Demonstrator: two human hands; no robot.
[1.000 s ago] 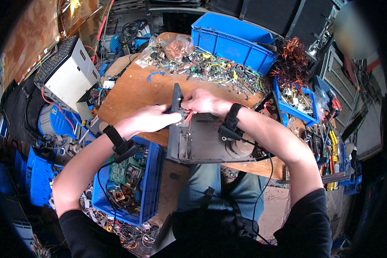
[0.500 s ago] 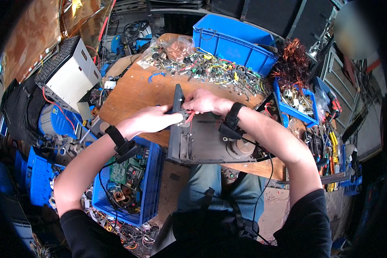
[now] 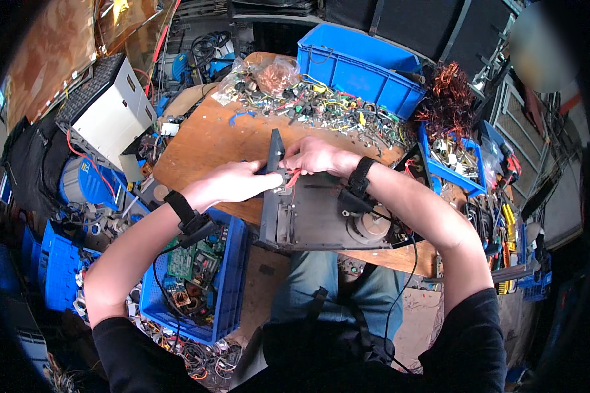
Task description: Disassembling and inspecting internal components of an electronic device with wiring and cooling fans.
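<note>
An opened dark metal case (image 3: 318, 213) rests at the table's front edge, with a round coil-like part (image 3: 372, 226) at its near right. My left hand (image 3: 239, 182) grips the case's upright left panel (image 3: 269, 209), thumb on the inner face and fingers behind it. Just inside that panel, the closed fingertips of my right hand (image 3: 318, 157) pinch at red wires (image 3: 294, 177). Those fingertips partly hide where the wires join the panel. More wires (image 3: 410, 167) show at the case's far right corner, and my right forearm covers part of that side.
Loose electronic scraps (image 3: 328, 105) cover the table's (image 3: 203, 144) far side, before a large blue bin (image 3: 360, 72). Copper wire (image 3: 446, 98) and a smaller blue tray (image 3: 452, 157) stand right. A blue crate (image 3: 233, 288) of circuit boards is low left; hand tools (image 3: 505, 229) hang right.
The whole view has shifted slightly. Both hands stay at the left panel, and my right fingertips have barely moved at the red wires.
</note>
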